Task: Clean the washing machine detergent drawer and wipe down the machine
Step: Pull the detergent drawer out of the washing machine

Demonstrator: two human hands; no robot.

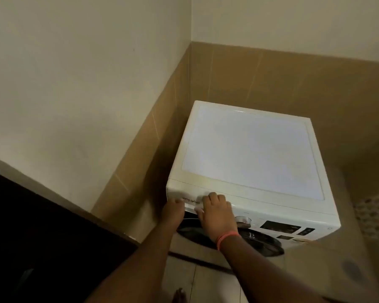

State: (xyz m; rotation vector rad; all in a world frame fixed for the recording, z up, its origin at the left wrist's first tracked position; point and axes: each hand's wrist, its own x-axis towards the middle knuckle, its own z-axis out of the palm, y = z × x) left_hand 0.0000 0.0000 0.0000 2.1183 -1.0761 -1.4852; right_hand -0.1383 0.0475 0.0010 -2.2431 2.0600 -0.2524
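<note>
Reaching in from the bottom centre of the frame with 2 bare forearms, a coral wristband (226,237) circling the right wrist. Showing a foot at the very bottom edge and a dark counter (42,226) filling the lower left.

Converging just above centre-bottom on the detergent drawer (189,200), sitting at the left end of the white front panel, under the brand lettering. Resting the right hand (217,213) on the drawer front, fingers spread and loosely bent, fingertips lying over the panel's face. Tucking the left hand (173,212) in at the drawer's lower edge, fingers curling underneath and out of sight; hard telling whether gripping a recess or merely touching it.

Sitting shut or very nearly shut, judging by the drawer face lying flush with the panel. Looking like the very start of the job: drawer not yet pulled out, nothing washed, no cloth or cleaner visible anywhere.

Lying to the right along the panel: 1 round dial (243,220), then a dark display (279,226). Curving below them, the dark door (258,239) of the washing machine (249,154).

Stretching up toward the frame's centre, the pale lid, bare and unwiped as far as visible. Closing in behind, tan tiled walls (271,84) meeting in a corner, cream plaster above.

Remaining, by this reckoning: pulling the drawer, cleaning it, refitting it, wiping lid, panel and door.
</note>
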